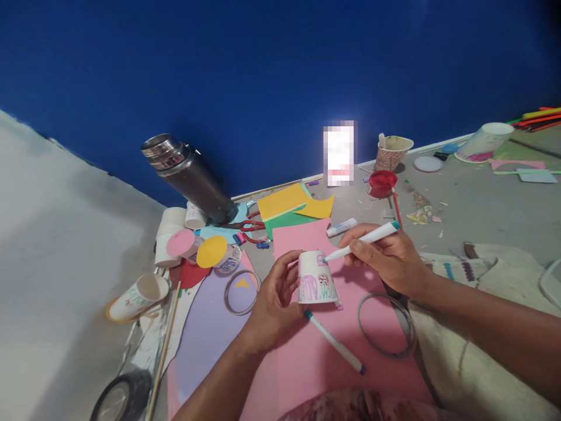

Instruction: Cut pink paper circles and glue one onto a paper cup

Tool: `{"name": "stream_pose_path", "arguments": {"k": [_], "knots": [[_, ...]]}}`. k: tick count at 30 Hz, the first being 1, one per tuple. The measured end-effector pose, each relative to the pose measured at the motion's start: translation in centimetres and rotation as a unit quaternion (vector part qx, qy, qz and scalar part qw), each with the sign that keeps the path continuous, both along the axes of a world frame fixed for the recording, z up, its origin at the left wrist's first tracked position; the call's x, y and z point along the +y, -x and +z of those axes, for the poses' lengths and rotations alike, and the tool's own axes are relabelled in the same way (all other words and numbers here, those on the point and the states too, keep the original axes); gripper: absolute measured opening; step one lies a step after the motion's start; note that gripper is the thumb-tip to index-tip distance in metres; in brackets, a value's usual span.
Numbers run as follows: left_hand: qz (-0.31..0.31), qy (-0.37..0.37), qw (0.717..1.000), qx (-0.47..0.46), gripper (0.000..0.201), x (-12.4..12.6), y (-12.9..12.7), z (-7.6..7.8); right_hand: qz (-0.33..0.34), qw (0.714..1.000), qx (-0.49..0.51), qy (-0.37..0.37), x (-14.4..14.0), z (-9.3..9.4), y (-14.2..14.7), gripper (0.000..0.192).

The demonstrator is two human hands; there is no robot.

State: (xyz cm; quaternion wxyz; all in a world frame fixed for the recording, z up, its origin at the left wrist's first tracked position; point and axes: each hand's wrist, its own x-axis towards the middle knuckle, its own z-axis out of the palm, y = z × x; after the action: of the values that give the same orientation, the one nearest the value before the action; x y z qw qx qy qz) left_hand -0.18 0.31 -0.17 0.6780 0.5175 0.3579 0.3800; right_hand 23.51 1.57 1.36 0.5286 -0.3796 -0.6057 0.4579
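Observation:
My left hand [280, 292] is closed around the left side of a white paper cup [312, 263], held upside down above pink paper [302, 234]. Drawings in pink, purple, red and green cover the cup's side. In my right hand [390, 260] is a white marker [363, 241] with a green end, its tip at a small pink square drawn near the cup's upper right. A second marker [335, 342], white with a teal end and a blue end, lies on the pink paper below the cup. Right of it rests a thin grey ring [362, 321].
A dark steel flask [197, 187] stands at the back left, near stacked paper cups [170, 228] and red-handled pliers [252, 225]. At the back right are a red paint pot [382, 183] and a patterned cup [392, 155]. A tape roll [227, 292] lies on purple paper [205, 333].

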Motion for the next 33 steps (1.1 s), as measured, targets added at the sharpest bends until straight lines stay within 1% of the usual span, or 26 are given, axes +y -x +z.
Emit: {"name": "stream_pose_path", "arguments": {"k": [6,9,13,17,19,21,23,26,29,31,33], "knots": [[-0.005,-0.002,1.0,-0.009,0.067,0.0,0.0,0.1,0.011,1.0,-0.005,0.009,0.0,-0.2,0.0,0.023],[-0.002,-0.004,1.0,-0.007,0.068,-0.1,0.0,0.0,-0.008,1.0,0.012,0.015,0.0,-0.3,-0.1,0.023],[0.001,0.0,1.0,-0.011,0.068,-0.1,0.3,-0.4,-0.041,0.999,0.016,0.006,0.3,-0.4,-0.1,0.024],[-0.006,-0.023,1.0,-0.012,0.069,0.0,0.6,-0.6,-0.055,0.998,-0.005,0.001,0.5,-0.2,0.1,0.025],[-0.002,-0.04,0.999,0.005,0.069,0.0,0.5,-0.6,-0.056,0.998,-0.025,0.003,0.4,-0.1,0.1,0.024],[0.004,-0.061,0.998,0.031,0.07,-0.1,0.4,-0.4,-0.038,0.998,-0.055,0.006,0.3,0.0,0.0,0.024],[0.009,-0.088,0.994,0.063,0.072,-0.3,0.3,-0.2,0.004,0.996,-0.09,-0.004,0.2,0.0,-0.2,0.031],[0.01,-0.143,0.981,0.133,0.074,-0.6,0.3,0.2,0.055,0.984,-0.155,-0.066,0.2,-0.3,-0.3,0.052],[0.014,-0.204,0.953,0.222,0.082,-0.7,0.4,0.4,0.07,0.965,-0.222,-0.122,0.3,-0.9,-0.2,0.066],[0.021,-0.237,0.934,0.265,0.089,-0.8,0.5,0.3,0.08,0.954,-0.257,-0.136,0.3,-1.2,-0.1,0.074],[0.029,-0.266,0.919,0.288,0.091,-0.9,0.5,0.1,0.092,0.941,-0.291,-0.143,0.2,-1.3,0.1,0.083]]}}
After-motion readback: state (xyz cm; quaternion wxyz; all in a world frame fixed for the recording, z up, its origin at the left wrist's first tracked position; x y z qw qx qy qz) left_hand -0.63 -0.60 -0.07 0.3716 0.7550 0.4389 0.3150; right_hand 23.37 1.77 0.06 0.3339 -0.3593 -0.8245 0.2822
